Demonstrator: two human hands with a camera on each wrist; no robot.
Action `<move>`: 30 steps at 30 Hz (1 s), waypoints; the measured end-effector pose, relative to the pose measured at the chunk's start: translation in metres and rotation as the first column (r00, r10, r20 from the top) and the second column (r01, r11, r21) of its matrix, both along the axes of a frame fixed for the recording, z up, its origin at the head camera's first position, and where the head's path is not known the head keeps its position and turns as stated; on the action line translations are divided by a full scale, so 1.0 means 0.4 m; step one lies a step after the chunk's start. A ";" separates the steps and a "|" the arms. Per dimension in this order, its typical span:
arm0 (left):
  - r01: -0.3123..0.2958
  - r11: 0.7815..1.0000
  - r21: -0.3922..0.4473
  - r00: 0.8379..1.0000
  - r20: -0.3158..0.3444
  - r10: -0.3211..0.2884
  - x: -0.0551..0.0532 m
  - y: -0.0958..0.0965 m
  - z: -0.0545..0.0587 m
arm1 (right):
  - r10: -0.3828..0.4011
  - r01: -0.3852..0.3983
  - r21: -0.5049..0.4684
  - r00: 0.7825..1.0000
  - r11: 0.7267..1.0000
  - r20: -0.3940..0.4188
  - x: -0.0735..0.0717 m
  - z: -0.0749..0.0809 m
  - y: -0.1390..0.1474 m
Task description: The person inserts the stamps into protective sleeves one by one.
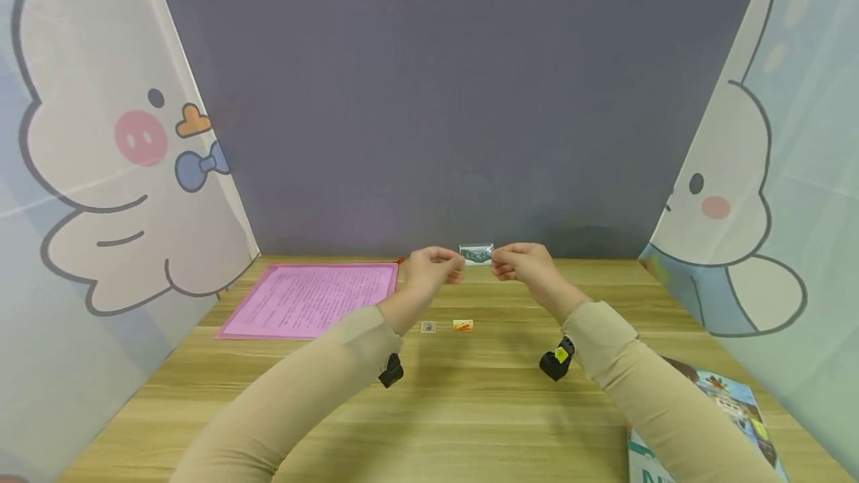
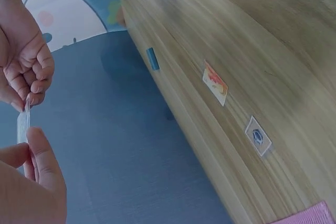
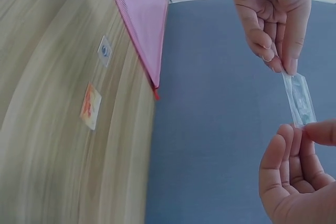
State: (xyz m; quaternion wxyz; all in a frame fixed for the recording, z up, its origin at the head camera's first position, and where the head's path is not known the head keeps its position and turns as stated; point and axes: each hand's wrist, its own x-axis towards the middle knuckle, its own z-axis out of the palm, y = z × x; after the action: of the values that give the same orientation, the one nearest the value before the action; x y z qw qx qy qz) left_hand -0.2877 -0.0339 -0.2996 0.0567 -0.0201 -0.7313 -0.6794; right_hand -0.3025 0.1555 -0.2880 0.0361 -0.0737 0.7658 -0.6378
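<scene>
A small stamp-like picture in a clear plastic sleeve (image 1: 476, 254) is held up above the far part of the table. My left hand (image 1: 432, 268) pinches its left end between thumb and fingers, and my right hand (image 1: 526, 267) pinches the right end. The sleeve (image 3: 300, 98) looks shiny and thin in the right wrist view; in the left wrist view it appears nearly edge-on. Below the hands lie a small stamp with a dark round motif (image 1: 428, 327) and an orange-and-yellow stamp (image 1: 463, 326), side by side and apart.
A pink mesh folder (image 1: 309, 300) with a printed sheet lies at the back left. At the front right, my right sleeve partly covers a colourful magazine (image 1: 731, 401). A small teal piece (image 2: 152, 59) lies near the table's back edge. A grey backdrop (image 1: 443, 95) rises behind.
</scene>
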 end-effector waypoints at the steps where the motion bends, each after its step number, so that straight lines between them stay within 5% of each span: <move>1: 0.005 1.000 0.006 1.000 0.005 -0.005 -0.002 0.003 -0.001 | -0.005 0.005 0.000 1.000 1.000 0.003 -0.003 -0.003 0.002; 8: 0.021 1.000 -0.022 0.996 0.086 -0.019 -0.034 0.021 -0.020 | -0.038 0.038 -0.008 0.997 0.999 0.063 -0.018 -0.026 0.018; 30: -0.062 0.998 0.029 0.970 0.239 0.053 -0.089 0.102 -0.096 | -0.073 0.064 0.076 0.989 0.995 0.126 -0.046 -0.130 0.068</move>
State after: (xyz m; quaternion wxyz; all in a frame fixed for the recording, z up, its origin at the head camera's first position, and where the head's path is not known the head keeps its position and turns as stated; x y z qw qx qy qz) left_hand -0.3233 0.0069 -0.3379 -0.0113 0.0838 -0.7208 -0.6880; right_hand -0.3208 0.1826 -0.3400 0.0660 -0.0046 0.7864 -0.6141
